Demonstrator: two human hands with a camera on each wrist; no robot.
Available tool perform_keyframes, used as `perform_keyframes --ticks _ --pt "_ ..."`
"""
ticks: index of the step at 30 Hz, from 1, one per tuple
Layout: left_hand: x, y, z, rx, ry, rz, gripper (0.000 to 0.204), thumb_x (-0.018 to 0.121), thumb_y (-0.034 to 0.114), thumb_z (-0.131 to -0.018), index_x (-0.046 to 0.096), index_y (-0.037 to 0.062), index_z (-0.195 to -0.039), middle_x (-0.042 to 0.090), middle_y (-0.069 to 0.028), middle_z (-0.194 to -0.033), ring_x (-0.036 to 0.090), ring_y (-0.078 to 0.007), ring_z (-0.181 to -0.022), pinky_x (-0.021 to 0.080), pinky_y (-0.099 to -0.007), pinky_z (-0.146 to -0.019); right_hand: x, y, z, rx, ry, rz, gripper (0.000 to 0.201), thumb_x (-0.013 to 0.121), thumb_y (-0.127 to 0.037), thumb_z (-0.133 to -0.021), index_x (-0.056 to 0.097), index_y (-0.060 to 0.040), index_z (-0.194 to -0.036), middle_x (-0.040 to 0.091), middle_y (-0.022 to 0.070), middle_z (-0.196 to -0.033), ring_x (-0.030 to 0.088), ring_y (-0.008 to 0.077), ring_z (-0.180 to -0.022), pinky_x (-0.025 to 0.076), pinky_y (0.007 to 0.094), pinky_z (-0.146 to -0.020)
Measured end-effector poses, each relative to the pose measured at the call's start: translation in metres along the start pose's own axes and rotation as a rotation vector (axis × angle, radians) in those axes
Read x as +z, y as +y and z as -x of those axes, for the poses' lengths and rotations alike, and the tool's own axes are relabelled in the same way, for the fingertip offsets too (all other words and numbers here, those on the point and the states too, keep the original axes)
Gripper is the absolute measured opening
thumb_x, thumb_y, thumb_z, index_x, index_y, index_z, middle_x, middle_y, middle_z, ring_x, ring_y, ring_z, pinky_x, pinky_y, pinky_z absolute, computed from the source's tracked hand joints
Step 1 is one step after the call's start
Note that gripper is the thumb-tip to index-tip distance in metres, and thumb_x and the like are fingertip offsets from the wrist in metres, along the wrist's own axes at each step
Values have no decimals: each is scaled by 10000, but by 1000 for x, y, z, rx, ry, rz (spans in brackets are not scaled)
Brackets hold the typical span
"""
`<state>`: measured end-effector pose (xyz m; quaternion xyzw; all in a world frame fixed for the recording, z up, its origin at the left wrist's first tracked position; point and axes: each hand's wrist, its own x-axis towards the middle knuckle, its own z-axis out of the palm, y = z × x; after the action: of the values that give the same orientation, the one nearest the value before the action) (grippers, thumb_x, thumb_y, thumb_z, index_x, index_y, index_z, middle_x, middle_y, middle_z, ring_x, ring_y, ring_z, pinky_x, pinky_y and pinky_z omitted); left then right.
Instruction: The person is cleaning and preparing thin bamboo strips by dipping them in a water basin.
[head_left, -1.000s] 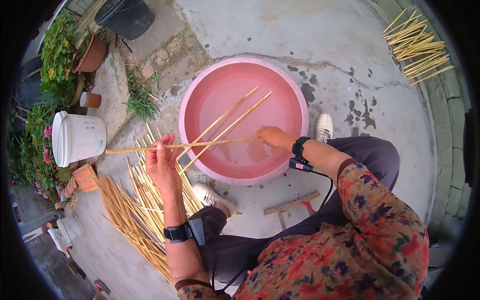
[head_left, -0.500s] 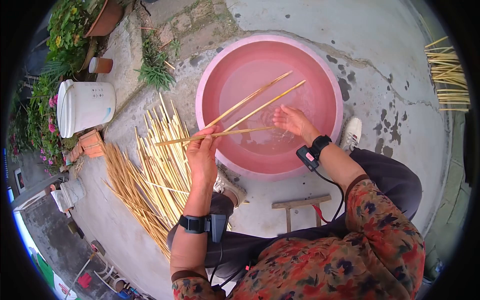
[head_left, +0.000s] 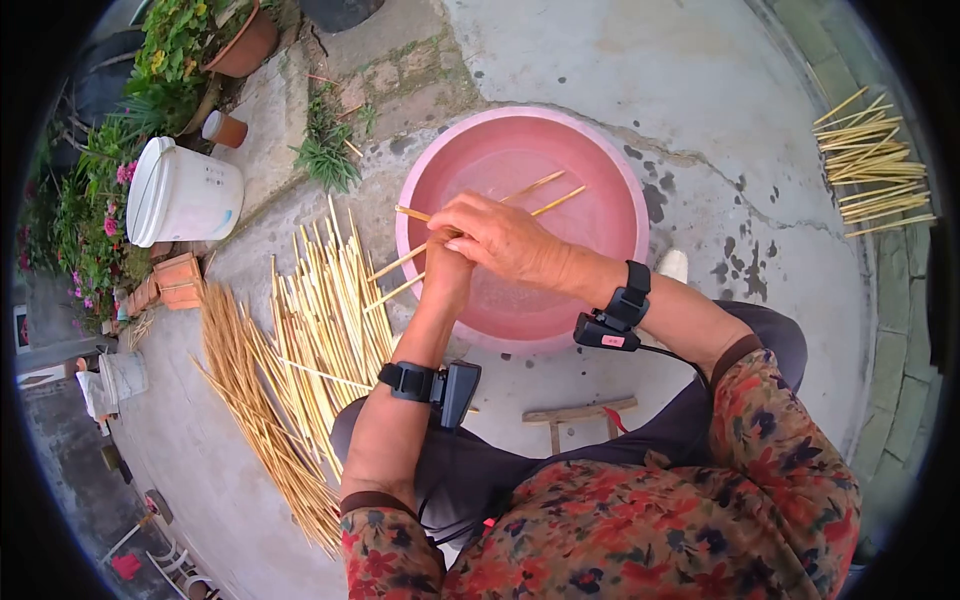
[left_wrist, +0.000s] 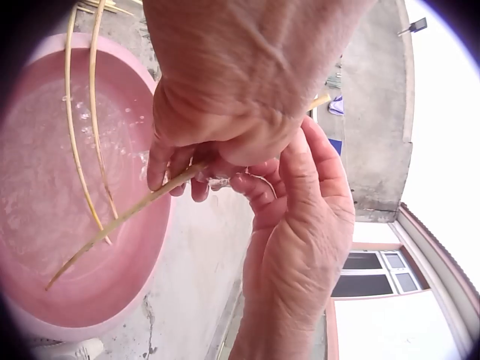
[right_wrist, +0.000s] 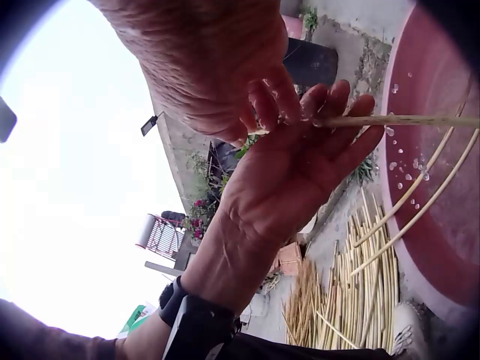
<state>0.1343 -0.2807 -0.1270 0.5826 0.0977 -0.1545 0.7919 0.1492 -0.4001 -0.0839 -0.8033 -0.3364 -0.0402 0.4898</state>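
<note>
My left hand (head_left: 450,275) holds a thin straw-coloured stalk (left_wrist: 112,225) above the left side of a pink basin (head_left: 600,295) of water. Over it lies my right hand (head_left: 512,242), its thumb and fingers gripping the stalk close to one end. That end pokes out beyond the hands to the upper left in the head view. In the right wrist view the stalk crosses the left fingers, and drops of water show nearby. Two more stalks (head_left: 560,202) slant over the basin's near-left rim, their far ends inside.
A pile of pale stalks (head_left: 325,310) lies left of the basin, beside a browner bundle (head_left: 225,345). More stalks (head_left: 872,165) lie at the far right. A white bucket (head_left: 190,195), bricks (head_left: 178,282) and flower pots stand left. A small wooden stool (head_left: 570,412) is near my legs.
My right hand reached along the stalk over the basin, let go with spread fingers, then came back left onto the stalk at my left hand. The two slanted stalks stay in the basin.
</note>
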Motion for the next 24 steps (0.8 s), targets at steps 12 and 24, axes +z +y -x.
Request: perform_keyframes --ticks 12,24 --pt "25 5 3 165 -160 -384 156 474 42 -825 551 -28 -942 592 -68 -809 584 -151 -692 478 -268 -592 -29 -7 -9 91 33 63 152 587 -142 -756 548 -40 -861 539 76 -719 535 206 -664 427 309 -601" --pt "29 41 17 271 -72 -130 286 498 100 -842 502 10 -1113 559 -95 -1059 517 -165 -999 405 -302 -860 -28 21 20 169 1 82 146 511 -125 -826 552 -17 -917 555 100 -805 546 174 -700 439 300 -637"
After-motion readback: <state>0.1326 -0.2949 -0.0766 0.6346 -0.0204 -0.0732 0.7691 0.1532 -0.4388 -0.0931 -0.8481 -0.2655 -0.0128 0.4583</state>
